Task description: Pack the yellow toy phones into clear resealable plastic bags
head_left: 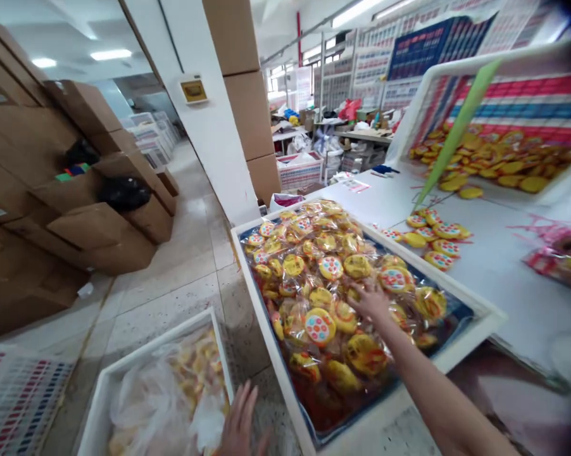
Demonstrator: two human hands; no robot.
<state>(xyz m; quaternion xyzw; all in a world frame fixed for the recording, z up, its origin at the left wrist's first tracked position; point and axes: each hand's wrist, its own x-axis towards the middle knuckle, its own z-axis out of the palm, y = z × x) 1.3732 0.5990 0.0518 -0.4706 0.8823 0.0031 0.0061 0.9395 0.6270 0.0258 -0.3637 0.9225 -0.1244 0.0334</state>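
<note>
My right hand [371,300] reaches into a white tray [475,308] heaped with round yellow toys sealed in clear bags [320,326]. Its fingers lie spread on top of the bags, holding nothing that I can see. My left hand [240,421] hovers low at the bottom edge, fingers stretched out and apart. It is just right of a white crate [119,373] on the floor that holds a clear plastic bag of more yellow pieces [171,399].
Loose yellow discs [432,237] lie on the white table [499,272]; another tilted tray of them [499,158] stands behind. Cardboard boxes [52,209] are stacked left of the tiled aisle [181,266]. A white pillar [204,107] and more stacked boxes [247,101] stand beyond.
</note>
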